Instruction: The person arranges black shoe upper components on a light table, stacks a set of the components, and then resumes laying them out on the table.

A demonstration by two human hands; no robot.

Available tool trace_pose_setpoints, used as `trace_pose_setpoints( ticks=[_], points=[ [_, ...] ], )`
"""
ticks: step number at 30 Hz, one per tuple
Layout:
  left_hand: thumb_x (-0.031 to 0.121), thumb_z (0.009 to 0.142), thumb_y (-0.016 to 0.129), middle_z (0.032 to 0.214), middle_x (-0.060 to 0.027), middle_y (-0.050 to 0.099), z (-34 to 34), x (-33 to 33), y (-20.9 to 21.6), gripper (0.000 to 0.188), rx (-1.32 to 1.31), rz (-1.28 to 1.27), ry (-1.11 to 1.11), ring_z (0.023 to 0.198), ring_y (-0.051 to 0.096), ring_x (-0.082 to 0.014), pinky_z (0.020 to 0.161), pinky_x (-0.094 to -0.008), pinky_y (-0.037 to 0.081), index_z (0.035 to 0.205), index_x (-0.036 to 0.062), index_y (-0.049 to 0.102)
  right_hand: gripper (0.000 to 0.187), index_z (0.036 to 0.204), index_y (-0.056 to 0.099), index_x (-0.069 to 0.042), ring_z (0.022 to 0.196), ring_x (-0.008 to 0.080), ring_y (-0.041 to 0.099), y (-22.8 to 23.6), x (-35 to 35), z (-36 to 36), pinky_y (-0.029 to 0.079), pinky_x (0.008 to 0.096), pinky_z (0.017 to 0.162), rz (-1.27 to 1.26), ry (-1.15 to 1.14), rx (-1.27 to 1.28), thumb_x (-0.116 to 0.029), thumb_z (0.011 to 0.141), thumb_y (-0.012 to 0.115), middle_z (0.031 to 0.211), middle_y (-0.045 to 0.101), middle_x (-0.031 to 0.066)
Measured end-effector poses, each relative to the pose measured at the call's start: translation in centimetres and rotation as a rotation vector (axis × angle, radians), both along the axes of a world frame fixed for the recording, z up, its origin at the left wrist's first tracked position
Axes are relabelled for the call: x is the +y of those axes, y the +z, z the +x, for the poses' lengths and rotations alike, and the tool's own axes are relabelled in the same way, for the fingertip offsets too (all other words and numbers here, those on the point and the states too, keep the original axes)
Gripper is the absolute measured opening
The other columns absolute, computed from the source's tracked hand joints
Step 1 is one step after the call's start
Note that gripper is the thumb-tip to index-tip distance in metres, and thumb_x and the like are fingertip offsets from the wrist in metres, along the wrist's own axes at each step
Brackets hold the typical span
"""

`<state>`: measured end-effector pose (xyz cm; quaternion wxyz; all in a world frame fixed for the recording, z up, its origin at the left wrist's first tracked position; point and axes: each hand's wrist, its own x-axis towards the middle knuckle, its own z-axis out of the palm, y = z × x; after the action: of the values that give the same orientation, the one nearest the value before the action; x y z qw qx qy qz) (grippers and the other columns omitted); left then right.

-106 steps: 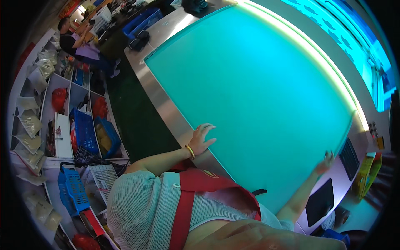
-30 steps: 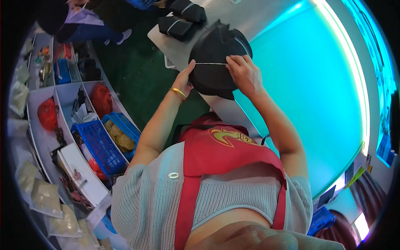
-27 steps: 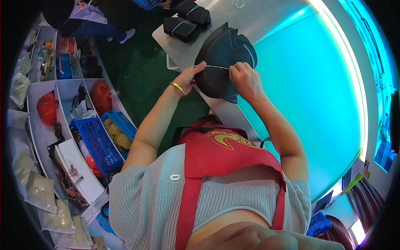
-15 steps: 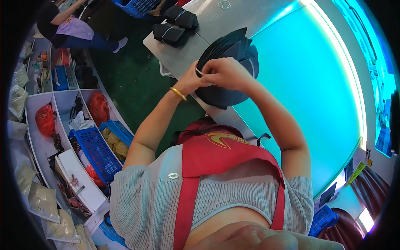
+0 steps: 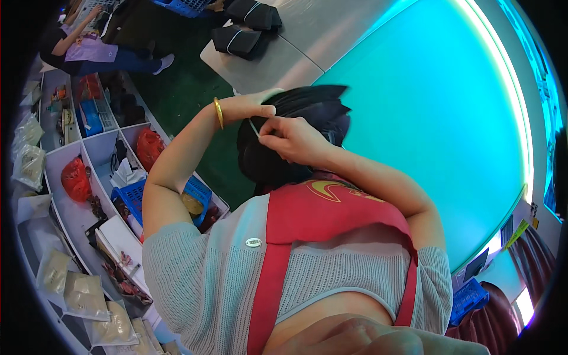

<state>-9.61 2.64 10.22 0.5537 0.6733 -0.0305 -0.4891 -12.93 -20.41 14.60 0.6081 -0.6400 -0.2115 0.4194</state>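
A thick stack of thin black pieces (image 5: 266, 161) with fanned, pointed ends is held up in front of my apron, above the near edge of the table. My left hand (image 5: 255, 105), below a gold bangle, grips the stack from its far left side, with the thumb on top; its other fingers are mostly hidden. A thin white band (image 5: 254, 126) stretches along the stack's left part. My right hand (image 5: 294, 139) lies against the near side and pinches this band between thumb and fingertips.
Two black bundles tied with white bands (image 5: 236, 41) lie on the grey table (image 5: 299, 56). A glowing turquoise surface (image 5: 426, 136) fills the right. Compartments with red bags (image 5: 76, 178) and blue baskets (image 5: 198, 195) line the left. Another person (image 5: 89, 53) works at the far left.
Both hands have brought the black stack nearer to my body and to the left. The stack has tilted, and my right hand now pulls the band out toward the stack's near side.
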Motion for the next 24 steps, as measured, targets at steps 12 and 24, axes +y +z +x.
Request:
trace_pose_setpoints(
  ticks=[12, 24],
  points=[
    [0.049, 0.064, 0.089, 0.139, -0.02, 0.05, -0.4, -4.6, 3.0, 0.121, -0.131, 0.328, 0.062, 0.132, 0.046, -0.0259, 0.11, -0.0333, 0.037, 0.151, -0.0039, 0.024, 0.023, 0.104, 0.056, -0.004, 0.05, 0.0074, 0.054, -3.0, -2.7, 0.9, 0.045, 0.0215, 0.049, 0.13, -0.395, 0.445, -0.027, 0.103, 0.055, 0.062, 0.055, -0.0005],
    [0.043, 0.065, 0.085, 0.129, -0.0242, 0.051, -1.1, -7.7, 3.4, 0.1, -0.654, 0.305, -0.206, 0.121, 0.052, -0.0396, 0.105, -0.0431, 0.041, 0.144, 0.0032, 0.039, 0.018, 0.099, 0.06, -0.006, 0.072, 0.0392, 0.067, 0.1, -6.7, 5.6, 0.051, 0.051, 0.068, -0.471, -0.262, -0.511, -0.023, 0.094, 0.06, 0.071, 0.067, 0.0197]
  ],
)
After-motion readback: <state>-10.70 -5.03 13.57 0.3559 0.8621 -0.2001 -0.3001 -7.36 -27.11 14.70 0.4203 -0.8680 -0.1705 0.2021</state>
